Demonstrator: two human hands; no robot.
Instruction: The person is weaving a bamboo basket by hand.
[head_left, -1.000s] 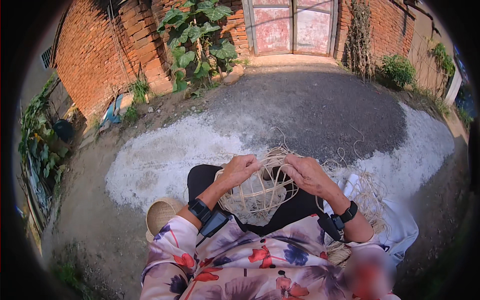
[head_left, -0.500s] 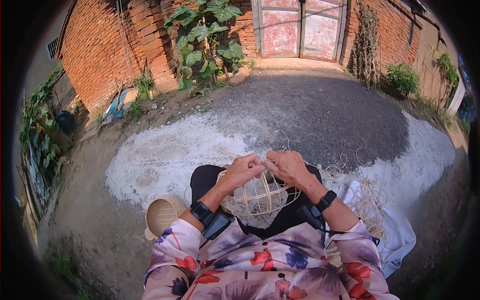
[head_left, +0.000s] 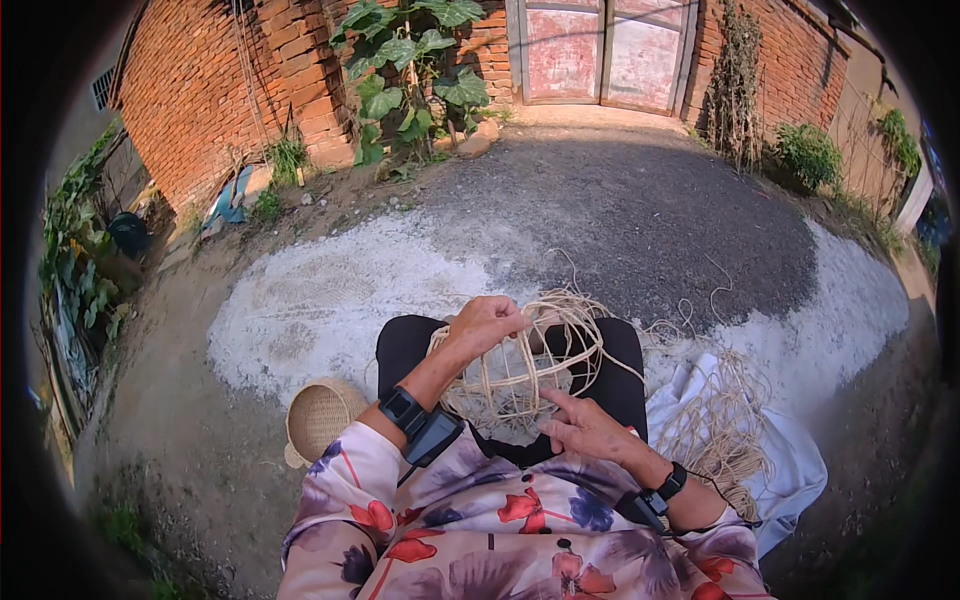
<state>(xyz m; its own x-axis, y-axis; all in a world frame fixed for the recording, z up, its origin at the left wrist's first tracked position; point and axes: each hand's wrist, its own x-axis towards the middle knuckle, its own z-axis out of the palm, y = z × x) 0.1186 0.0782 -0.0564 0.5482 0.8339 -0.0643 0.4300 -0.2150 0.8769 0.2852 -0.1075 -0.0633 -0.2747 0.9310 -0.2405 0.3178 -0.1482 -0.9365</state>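
Left hand [head_left: 486, 325] pinches a woven frame [head_left: 531, 368]; right hand [head_left: 592, 430] spread beside it.
Beyond the grip: whitened ground [head_left: 330, 285], brick wall [head_left: 195, 110], doors [head_left: 562, 58].

A fisheye camera worn on the head looks down and forward over a floral-print shirt [head_left: 510, 530], nearest at 6 o'clock, with the left hand [head_left: 488, 322] and right hand [head_left: 590, 428] close around mid-view, a paint-worn double door [head_left: 563, 58] farther off at 1 o'clock, and a red-brick wall [head_left: 200, 95] bending at 10.

The weave [head_left: 533, 378] is tan; the flowered shirt [head_left: 480, 500], pink; trousers [head_left: 398, 345], black.
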